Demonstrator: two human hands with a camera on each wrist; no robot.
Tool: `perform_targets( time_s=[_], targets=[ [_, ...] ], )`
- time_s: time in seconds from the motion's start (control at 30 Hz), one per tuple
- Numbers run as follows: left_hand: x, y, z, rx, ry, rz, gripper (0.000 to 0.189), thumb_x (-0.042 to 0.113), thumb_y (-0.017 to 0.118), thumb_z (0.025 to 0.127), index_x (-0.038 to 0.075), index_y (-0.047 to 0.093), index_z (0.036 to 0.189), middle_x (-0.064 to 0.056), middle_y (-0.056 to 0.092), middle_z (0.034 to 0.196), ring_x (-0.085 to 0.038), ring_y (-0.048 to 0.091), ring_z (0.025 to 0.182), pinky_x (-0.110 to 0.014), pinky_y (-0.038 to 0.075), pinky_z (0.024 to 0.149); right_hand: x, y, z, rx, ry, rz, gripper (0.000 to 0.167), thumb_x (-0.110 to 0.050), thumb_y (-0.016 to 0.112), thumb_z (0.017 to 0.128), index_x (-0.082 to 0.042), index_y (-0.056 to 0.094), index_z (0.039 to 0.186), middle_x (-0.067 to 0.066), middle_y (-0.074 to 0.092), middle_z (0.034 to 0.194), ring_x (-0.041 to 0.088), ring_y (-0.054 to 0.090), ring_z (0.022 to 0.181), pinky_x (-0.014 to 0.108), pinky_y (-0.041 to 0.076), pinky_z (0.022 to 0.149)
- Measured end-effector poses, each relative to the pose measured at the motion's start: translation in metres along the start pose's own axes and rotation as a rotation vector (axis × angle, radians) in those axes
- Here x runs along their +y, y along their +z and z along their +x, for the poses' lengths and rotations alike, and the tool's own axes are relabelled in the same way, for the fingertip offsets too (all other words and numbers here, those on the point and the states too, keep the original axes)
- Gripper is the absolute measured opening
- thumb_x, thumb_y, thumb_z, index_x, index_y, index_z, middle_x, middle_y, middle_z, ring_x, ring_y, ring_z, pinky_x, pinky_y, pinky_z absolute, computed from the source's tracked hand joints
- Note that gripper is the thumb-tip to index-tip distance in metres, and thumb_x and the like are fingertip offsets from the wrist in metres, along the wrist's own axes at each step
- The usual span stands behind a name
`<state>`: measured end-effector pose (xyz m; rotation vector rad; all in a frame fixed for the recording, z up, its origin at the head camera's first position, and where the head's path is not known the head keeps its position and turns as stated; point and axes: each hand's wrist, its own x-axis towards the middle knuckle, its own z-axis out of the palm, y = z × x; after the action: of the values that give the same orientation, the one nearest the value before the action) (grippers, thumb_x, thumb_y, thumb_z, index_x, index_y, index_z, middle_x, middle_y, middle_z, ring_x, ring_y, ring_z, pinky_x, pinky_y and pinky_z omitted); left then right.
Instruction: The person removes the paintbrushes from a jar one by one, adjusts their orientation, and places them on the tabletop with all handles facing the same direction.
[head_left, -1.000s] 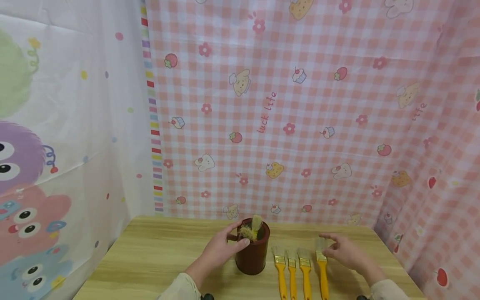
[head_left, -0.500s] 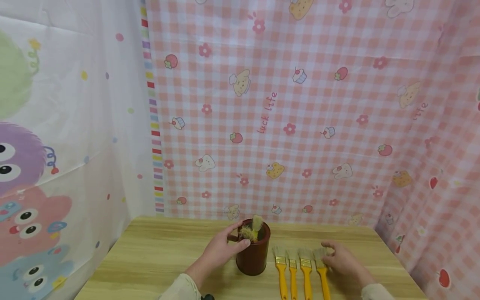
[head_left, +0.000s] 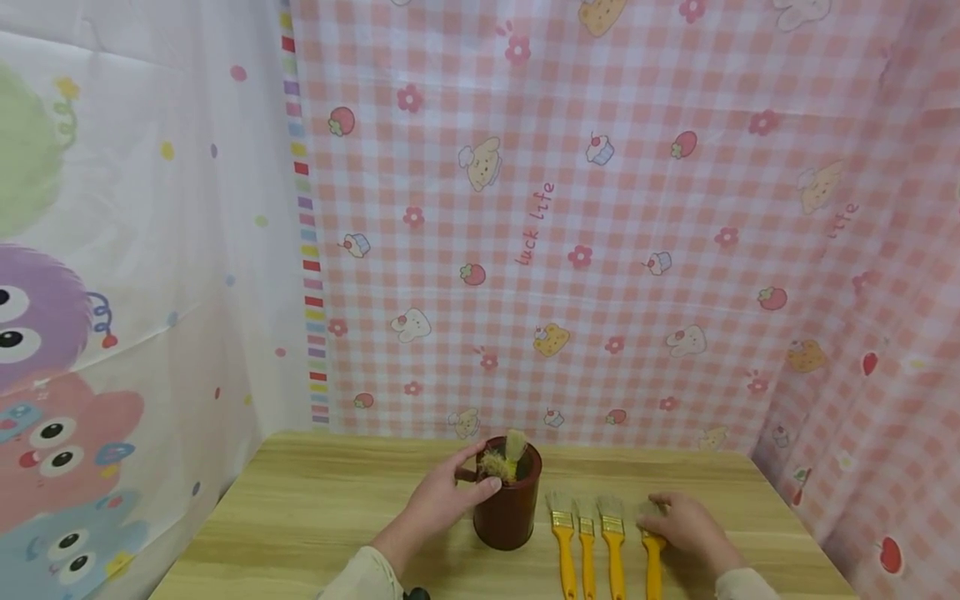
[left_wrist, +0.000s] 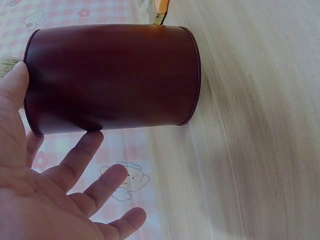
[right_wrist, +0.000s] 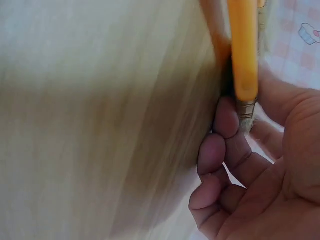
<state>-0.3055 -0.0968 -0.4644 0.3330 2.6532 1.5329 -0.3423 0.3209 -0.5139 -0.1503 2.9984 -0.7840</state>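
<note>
My left hand [head_left: 442, 500] holds a dark red-brown mug [head_left: 510, 521] by its rim, thumb on the near side. In the left wrist view the thumb [left_wrist: 14, 85] lies at the rim and the lower fingers spread below the mug's wall. Paintbrush bristles [head_left: 515, 445] stick up out of the mug; the handles inside are hidden. To the right, my right hand [head_left: 686, 525] pinches a yellow-handled paintbrush [head_left: 654, 571] at its bristle end. The right wrist view shows curled fingertips [right_wrist: 227, 117] against this brush's metal band, close to the tabletop, with the bristles partly covered.
Three more yellow-handled paintbrushes [head_left: 614, 562] lie side by side between the mug and my right hand, bristles pointing away. The wooden table [head_left: 322, 508] ends at a pink checked curtain [head_left: 450, 350] behind. Printed cloth [head_left: 112, 250] hangs at the left.
My right hand has come slightly nearer and its fingers have closed on the rightmost paintbrush, whose handle has shifted a little. The left hand and the mug stay put.
</note>
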Motion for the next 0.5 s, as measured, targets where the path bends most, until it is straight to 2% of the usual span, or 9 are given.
perform_targets(
  time_s=[0.2,0.37,0.5],
  targets=[
    [0.001,0.000,-0.001,-0.002,0.003,-0.010,0.075,0.061,0.073,0.097,0.034,0.047,0.163,-0.020,0.061,0.150,-0.042,0.063,0.132,-0.064,0.056,0.098,-0.007,-0.006,-0.002,-0.041,0.044,0.067,0.054,-0.024,0.076,0.100,0.013,0.063,0.137,0.038,0.063,0.138,0.054,0.061,0.130,0.069,0.048,0.109],
    [0.001,0.000,-0.001,-0.004,-0.004,-0.014,0.075,0.061,0.074,0.097,0.035,0.047,0.162,-0.019,0.059,0.153,-0.042,0.063,0.133,-0.065,0.056,0.098,-0.011,-0.011,-0.003,-0.020,0.029,0.040,0.048,-0.020,0.080,0.096,0.011,0.068,0.131,0.033,0.071,0.128,0.045,0.069,0.119,0.064,0.053,0.104],
    [0.000,0.000,0.000,-0.002,-0.005,-0.013,0.076,0.062,0.074,0.096,0.036,0.047,0.162,-0.019,0.058,0.154,-0.041,0.063,0.133,-0.064,0.056,0.098,-0.013,-0.010,-0.002,-0.006,0.027,0.006,0.047,-0.022,0.081,0.095,0.009,0.070,0.129,0.032,0.071,0.127,0.047,0.069,0.118,0.065,0.053,0.102]
  ],
)
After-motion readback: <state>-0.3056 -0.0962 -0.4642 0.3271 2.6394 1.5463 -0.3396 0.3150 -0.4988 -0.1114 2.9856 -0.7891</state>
